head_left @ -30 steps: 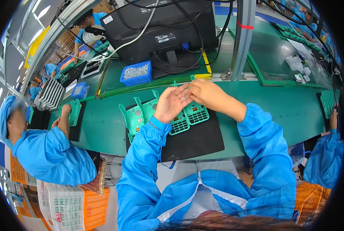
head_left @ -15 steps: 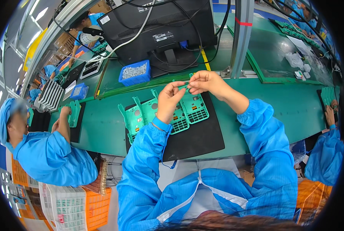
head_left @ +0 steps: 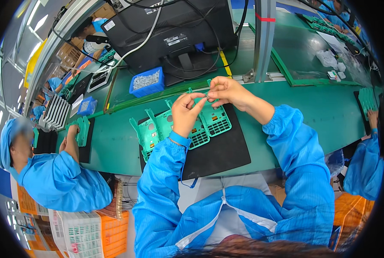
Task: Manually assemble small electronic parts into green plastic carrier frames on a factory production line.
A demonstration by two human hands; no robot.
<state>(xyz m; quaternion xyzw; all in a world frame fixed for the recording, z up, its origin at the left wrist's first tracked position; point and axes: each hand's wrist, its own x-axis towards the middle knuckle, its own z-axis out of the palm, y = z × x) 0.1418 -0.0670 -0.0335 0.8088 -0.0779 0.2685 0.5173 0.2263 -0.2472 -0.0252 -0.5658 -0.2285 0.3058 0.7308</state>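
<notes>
My left hand [head_left: 184, 116], a blue band round its wrist, meets my right hand [head_left: 229, 92] fingertip to fingertip. Both are closed in a pinch. Something tiny and dark seems to sit between the fingertips, too small to name. Below them, several green plastic housings [head_left: 148, 135] lie side by side on a black mat [head_left: 222, 151]. Each has a grid of openings at its near end and small metallic or orange parts inside. My left hand and wrist cover part of the middle housings.
Behind the housings stands a blue bin [head_left: 147, 92] of small pale pieces, before a black monitor [head_left: 174, 38]. A metal post [head_left: 264, 47] rises from the green bench [head_left: 295, 116]. Co-workers sit at left [head_left: 56, 172] and right [head_left: 361, 165], with green housings before them.
My two hands stay pinched together above the housings, with the fingers slightly shifted. The whole view has moved a little; the housings lie as before.
</notes>
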